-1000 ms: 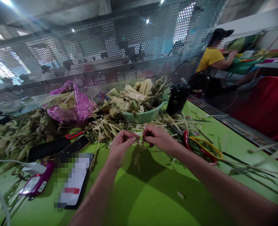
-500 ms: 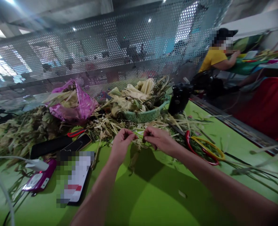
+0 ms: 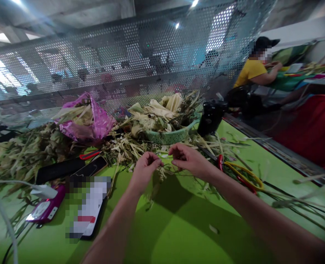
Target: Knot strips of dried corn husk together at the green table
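Observation:
Over the green table, my left hand is closed in a pinch on a thin dried plant strand, whose pale, frayed end hangs below the fingertips. A short gap to its right separates it from my right hand. There the fingers are curled but apart from the thumb, and nothing shows between them. Behind both hands lie loose dried plant scraps. A green basket heaped with dried husks stands beyond them. Scissors with red handles and ones with yellow handles lie beside my right forearm.
On the left are a pink bag, dried leaves, dark phones, a lit phone and a purple device with a white cable. A black cup stands behind. A person in yellow sits at the right.
My right hand has parted its fingers and moved slightly away from the left. My left hand keeps its pinch in nearly the same place. The view has shifted a little.

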{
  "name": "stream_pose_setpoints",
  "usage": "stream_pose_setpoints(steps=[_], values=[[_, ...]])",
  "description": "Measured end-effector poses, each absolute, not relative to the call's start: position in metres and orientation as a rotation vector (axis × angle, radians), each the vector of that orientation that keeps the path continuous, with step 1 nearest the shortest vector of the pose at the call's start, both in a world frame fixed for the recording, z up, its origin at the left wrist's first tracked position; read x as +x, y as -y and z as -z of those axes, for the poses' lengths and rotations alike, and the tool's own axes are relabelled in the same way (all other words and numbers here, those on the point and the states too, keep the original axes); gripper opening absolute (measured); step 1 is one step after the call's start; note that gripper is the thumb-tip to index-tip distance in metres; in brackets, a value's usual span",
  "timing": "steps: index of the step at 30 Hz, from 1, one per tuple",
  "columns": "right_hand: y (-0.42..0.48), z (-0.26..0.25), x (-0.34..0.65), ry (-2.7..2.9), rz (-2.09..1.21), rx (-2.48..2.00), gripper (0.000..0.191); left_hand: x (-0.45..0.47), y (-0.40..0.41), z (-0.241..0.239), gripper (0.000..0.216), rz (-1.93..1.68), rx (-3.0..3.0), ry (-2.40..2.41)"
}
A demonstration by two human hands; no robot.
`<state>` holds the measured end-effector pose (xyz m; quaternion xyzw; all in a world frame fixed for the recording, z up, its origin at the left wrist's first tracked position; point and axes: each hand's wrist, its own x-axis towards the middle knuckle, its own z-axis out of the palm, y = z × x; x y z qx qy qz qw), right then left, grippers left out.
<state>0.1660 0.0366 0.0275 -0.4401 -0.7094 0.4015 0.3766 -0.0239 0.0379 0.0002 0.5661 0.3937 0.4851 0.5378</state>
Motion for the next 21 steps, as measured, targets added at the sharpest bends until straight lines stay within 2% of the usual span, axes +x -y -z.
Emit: stream_pose_setpoints(steps=[4,9,11,13,21], values=[[-0.0361,-0.0347,0.1683,1.872,-0.974,-1.028,0.002,-0.0224,-0.0365,-0.0022,0.017,-1.152,1.253,-0.907],[-0.0345,-0.0357,0.1703,2.175,-0.604,-1.114,0.016,-0.022,-0.0363,-0.0023,0.017,-1.164,1.198,-0.888],[-0.0345,-0.0327,0.1694,2.186,-0.518,-1.144,0.012,-0.022,-0.0359,-0.0024,0.018,-1.167,1.177,-0.885],[-0.0347,-0.0306,0.1683,2.177,-0.474,-1.145,0.006,-0.0217,-0.0352,-0.0029,0.018,-1.169,1.158,-0.883],[-0.0312,-0.034,0.1645,2.216,-0.413,-1.084,0.013,-0.0209,-0.0341,-0.0004,0.01,-1.026,1.22,-0.866]])
